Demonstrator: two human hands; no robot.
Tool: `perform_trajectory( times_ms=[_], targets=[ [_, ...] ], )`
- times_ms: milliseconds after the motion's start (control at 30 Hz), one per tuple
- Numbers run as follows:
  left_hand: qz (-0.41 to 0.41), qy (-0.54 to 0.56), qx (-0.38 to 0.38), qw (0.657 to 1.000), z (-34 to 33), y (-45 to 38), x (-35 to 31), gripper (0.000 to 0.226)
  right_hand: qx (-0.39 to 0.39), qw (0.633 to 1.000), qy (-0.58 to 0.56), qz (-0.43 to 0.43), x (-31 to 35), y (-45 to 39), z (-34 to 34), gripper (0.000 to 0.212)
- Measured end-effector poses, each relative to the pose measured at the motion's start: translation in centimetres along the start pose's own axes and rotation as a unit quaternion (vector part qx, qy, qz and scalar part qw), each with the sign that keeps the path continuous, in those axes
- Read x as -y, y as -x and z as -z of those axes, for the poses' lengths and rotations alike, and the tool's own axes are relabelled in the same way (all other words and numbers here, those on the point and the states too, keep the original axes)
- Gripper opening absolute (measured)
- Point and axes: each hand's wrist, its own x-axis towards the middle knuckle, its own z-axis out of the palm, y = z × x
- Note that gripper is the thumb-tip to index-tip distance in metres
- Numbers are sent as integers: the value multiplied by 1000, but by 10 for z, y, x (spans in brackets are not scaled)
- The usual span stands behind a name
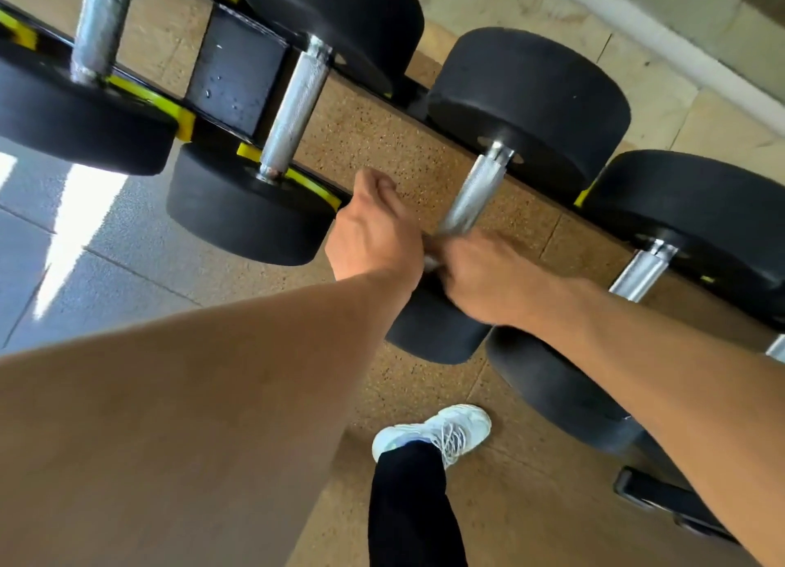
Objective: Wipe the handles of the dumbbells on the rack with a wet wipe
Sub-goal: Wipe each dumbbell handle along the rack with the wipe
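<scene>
Several black round-headed dumbbells with knurled steel handles lie across a black and yellow rack. My right hand is closed around the near end of the middle dumbbell handle. A small pale sliver, apparently the wet wipe, shows at its fingertips. My left hand is curled right beside it on the left and touches the same spot, with its fingers hidden behind the hand. The near head of this dumbbell is partly covered by both wrists.
Neighbouring dumbbell handles lie to the left and to the right. Speckled tan rubber flooring shows under the rack. My white shoe and dark trouser leg stand below. A rack foot sits at the lower right.
</scene>
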Motion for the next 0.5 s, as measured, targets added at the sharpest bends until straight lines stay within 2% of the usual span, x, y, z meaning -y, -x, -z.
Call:
perform_trajectory(
  times_ms=[67,100,133,167,233,267,300,367,433,500],
  targets=[
    [-1,-3,-5,1000,0,0,1,26,63,993,-100,-10,-1,10,6,26],
    [-2,-4,-6,1000,0,1,1,26,54,989,-137,-15,-3,11,13,29],
    [-3,-5,-7,1000,1,1,1,27,9,989,-148,-13,-6,10,18,32],
    [-4,-6,-8,1000,1,1,0,28,-78,988,-131,3,-11,8,22,40],
    [-4,-5,-7,1000,1,1,0,28,-252,964,-69,42,-18,2,24,55],
    [-3,-5,-7,1000,1,1,0,28,-279,958,-37,44,-20,-2,19,59],
    [-3,-7,-8,1000,1,1,0,26,-264,964,-8,34,-17,-3,15,59],
    [-6,-10,-15,1000,-1,1,1,25,-158,987,-12,21,-15,0,1,51],
    [-5,-14,-19,1000,-2,0,1,25,-44,991,-124,27,-9,9,-12,45],
    [0,-22,-15,1000,-2,-2,1,27,6,967,-254,-1,-11,19,-11,40]
  ],
)
